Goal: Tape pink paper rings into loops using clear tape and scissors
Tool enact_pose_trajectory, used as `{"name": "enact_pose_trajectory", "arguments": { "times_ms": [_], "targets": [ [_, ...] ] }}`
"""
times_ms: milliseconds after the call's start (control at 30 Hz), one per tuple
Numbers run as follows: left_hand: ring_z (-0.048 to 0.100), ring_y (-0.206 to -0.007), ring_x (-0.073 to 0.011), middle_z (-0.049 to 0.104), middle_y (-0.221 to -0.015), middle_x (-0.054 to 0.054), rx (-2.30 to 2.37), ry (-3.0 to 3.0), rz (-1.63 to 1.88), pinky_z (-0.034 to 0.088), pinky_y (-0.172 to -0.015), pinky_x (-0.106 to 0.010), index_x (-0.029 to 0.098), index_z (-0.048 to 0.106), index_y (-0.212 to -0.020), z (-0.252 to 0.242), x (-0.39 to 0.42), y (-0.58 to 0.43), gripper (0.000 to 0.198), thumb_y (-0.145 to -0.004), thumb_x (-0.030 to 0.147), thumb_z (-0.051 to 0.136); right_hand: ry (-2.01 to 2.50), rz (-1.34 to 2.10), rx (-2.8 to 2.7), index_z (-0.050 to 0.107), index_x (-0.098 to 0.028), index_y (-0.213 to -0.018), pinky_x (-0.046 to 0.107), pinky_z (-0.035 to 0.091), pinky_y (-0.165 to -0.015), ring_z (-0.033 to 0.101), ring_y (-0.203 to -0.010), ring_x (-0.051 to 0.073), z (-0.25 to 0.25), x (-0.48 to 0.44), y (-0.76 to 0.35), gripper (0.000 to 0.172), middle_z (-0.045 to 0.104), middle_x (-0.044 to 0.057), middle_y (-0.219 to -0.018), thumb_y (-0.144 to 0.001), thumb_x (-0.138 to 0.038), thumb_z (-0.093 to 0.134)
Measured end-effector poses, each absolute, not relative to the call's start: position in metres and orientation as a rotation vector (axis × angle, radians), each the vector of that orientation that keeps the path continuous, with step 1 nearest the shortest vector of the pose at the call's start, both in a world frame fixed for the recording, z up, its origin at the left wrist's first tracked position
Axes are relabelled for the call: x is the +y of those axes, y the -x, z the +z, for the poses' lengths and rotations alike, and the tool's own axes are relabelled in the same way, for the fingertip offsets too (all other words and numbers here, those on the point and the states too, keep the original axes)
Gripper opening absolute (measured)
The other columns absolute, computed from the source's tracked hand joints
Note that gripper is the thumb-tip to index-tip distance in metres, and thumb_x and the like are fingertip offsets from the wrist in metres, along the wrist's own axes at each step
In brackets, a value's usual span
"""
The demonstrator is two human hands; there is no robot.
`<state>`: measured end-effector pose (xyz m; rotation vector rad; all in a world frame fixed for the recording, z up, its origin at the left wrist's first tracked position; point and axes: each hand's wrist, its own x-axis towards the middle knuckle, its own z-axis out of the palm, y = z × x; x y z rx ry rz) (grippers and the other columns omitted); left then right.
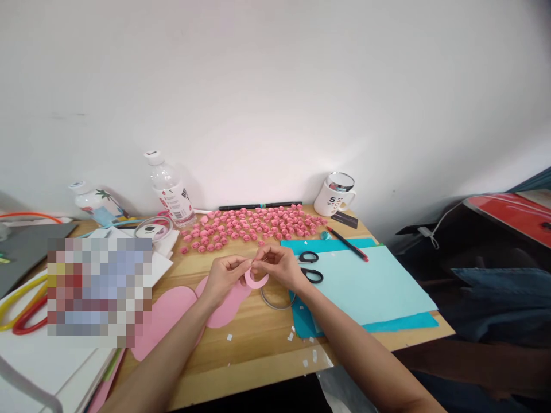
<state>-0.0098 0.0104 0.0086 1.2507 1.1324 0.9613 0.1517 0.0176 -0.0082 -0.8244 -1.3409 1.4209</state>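
My left hand (224,279) and my right hand (280,267) meet over the middle of the table, fingertips pinched together. Between them is a curled pink paper strip (257,283), its loop hanging below the fingers. Pink paper pieces with rounded edges (166,315) lie under and beside my left forearm. Close to my right hand are black-handled scissors (313,276), their blades partly hidden. A grey ring (275,306) rests on the wood beneath my right hand. Beyond both hands spread many small rolled pink paper flowers (258,221).
Light blue sheets (365,287) lie at right with a red-and-black pen (348,244) on them. A white mug (333,198) and a plastic bottle (170,192) stand near the wall. Papers (51,367) are piled at left. White scraps (229,337) dot the wooden table (253,367).
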Motion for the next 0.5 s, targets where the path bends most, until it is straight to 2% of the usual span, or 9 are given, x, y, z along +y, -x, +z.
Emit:
{"name": "enact_pose_trajectory", "arguments": {
  "times_ms": [300, 500],
  "targets": [
    [0.058, -0.053, -0.0126, 0.067, -0.055, -0.001, 1.131, -1.225, 0.93, 0.045, -0.054, -0.022, 0.016, 0.07, -0.055, 0.0154, 0.008, 0.008, 0.025, -0.069, 0.037, 0.067, 0.908, 1.404, -1.352, 0.057, -0.018, -0.069, 0.027, 0.048, -0.053, 0.06, -0.053, 0.014, -0.0081, 0.0172, -0.1515, 0.031, 0.06, -0.002, -0.059, -0.056, -0.036, 0.079],
    [0.06, -0.052, -0.0136, 0.069, -0.057, -0.002, 1.099, -1.091, 0.9, 0.047, -0.055, -0.023, 0.016, 0.071, -0.058, 0.0172, 0.0072, 0.0077, 0.016, -0.061, 0.031, 0.074, 0.955, 1.425, -1.394, 0.052, -0.019, -0.069, 0.025, 0.045, -0.052, 0.059, -0.053, 0.013, -0.0057, 0.0136, -0.1487, 0.036, 0.057, -0.004, -0.059, -0.053, -0.032, 0.081]
  ]
}}
